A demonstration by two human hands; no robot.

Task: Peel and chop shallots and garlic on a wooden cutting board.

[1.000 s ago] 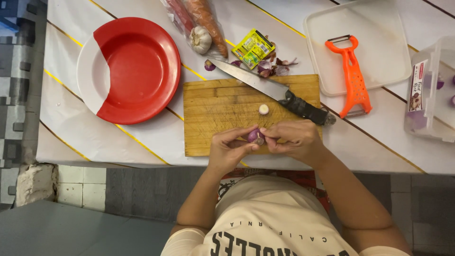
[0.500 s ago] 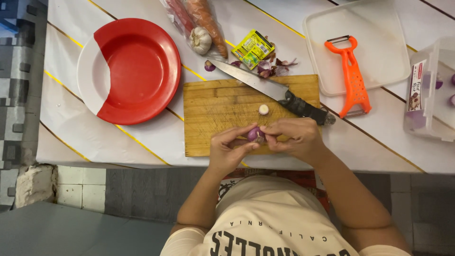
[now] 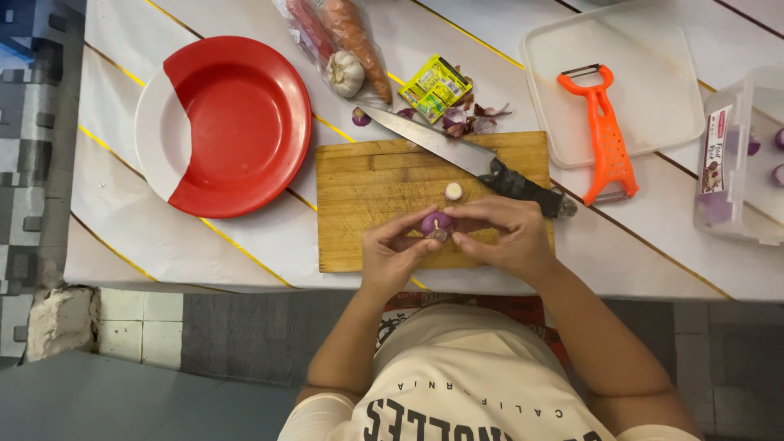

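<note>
A: What is laid out, from the biggest thing down?

B: A desk [image 3: 245,245] covered in white cloth with yellow lines is seen from above. On it a round red-and-white plastic plate [image 3: 224,122] is set at the far left, a shallow clear plastic tray [image 3: 563,49] at the far right with an orange plastic peeler [image 3: 603,135] lying in it, and a clear lidded plastic box [image 3: 739,163] is placed at the right edge. A rectangular wooden cutting board [image 3: 367,196] lies in the middle, and a long steel kitchen knife with a black handle [image 3: 465,155] is rested slantwise across its far right corner.

A: And the small things?

B: A clear bag of carrots [image 3: 343,28], a white garlic bulb [image 3: 345,72], a yellow-green sachet [image 3: 437,86] and some purple peelings [image 3: 474,122] are left beyond the board; a small pale peeled clove [image 3: 453,191] sits on the board.

A: How are the hands occupied?

B: A small purple shallot [image 3: 437,222] is pinched between both, over the near edge of the board. It is gripped from its left by the fingertips of the left hand [image 3: 390,253] and from its right by those of the right hand [image 3: 506,237]. Both hands are equally close; its long axis cannot be told.
</note>
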